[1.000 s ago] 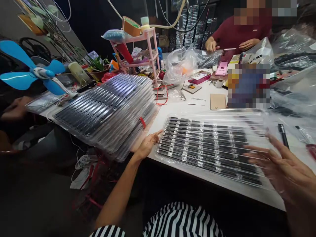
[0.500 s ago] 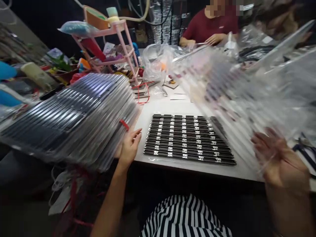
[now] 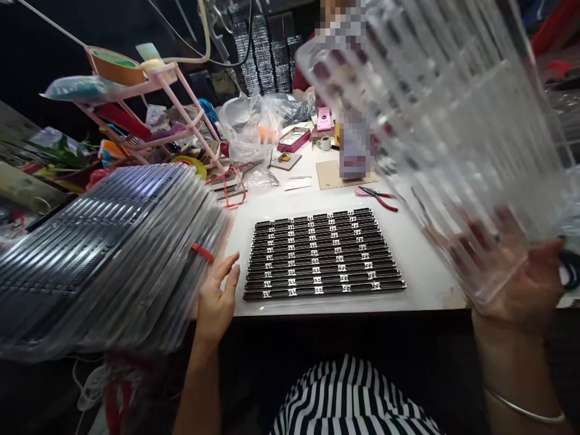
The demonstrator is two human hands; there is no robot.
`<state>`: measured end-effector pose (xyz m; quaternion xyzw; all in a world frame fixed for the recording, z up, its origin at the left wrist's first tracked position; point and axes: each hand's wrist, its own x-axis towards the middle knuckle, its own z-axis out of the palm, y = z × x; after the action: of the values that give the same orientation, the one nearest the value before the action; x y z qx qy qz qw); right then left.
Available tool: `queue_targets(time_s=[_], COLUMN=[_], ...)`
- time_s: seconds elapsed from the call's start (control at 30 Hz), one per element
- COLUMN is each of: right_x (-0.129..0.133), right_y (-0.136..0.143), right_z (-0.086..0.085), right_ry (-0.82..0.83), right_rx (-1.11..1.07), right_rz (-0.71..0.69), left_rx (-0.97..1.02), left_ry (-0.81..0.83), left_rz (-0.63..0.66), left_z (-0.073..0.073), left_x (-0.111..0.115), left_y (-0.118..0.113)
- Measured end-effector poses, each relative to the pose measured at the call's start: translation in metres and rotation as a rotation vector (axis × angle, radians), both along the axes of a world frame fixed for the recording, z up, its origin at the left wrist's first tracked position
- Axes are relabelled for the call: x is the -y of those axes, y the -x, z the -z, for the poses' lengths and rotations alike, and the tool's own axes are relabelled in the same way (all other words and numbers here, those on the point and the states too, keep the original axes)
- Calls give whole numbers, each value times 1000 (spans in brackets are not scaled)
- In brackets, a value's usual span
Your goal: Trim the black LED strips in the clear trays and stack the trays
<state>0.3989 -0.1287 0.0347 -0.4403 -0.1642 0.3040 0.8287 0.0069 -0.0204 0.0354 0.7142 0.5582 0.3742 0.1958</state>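
Lifted from its place over the dark strips [image 3: 317,257] a second ago, the clear ribbed cover [image 3: 475,139] now stands raised and tilted on the right side, so the strips lie bare. At its lower corner, the right hand [image 3: 528,284] holds it, the fingers spread against the plastic and seen through it. Empty and loosely parted, the left hand's [image 3: 217,299] fingers have shifted toward the stack of trays [image 3: 136,260], thumb apart from the forefinger, between that stack and the strips.

Outward from the hands, the strips lie side by side in rows on the tabletop [image 3: 430,284], banded with silvery fittings. A faint clear edge surrounds them; whether it is a second tray or a film, I cannot tell. Red-handled pliers [image 3: 386,204] lie just beyond, free of the cover that lay near them.

Motion blurs the cover, and exactly how the right thumb grips is hard to read. Behind it, a co-worker is mostly hidden, with a bit of dark red sleeve [image 3: 299,81] showing. Pixelation masks something on the brown card [image 3: 328,175], and the left frame edge cuts off the stack.
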Motion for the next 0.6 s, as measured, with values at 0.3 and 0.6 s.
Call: queue_targets(time_s=[0.3, 0.6], right_x=[25, 40], right_y=[5, 10], right_z=[4, 5], right_ry=[82, 133], right_rx=[71, 334], right_rz=[17, 234], left_rx=[-213, -71], left_ry=[59, 91], left_rz=[54, -20], left_z=[13, 23], left_x=[-6, -13], left_y=[5, 3])
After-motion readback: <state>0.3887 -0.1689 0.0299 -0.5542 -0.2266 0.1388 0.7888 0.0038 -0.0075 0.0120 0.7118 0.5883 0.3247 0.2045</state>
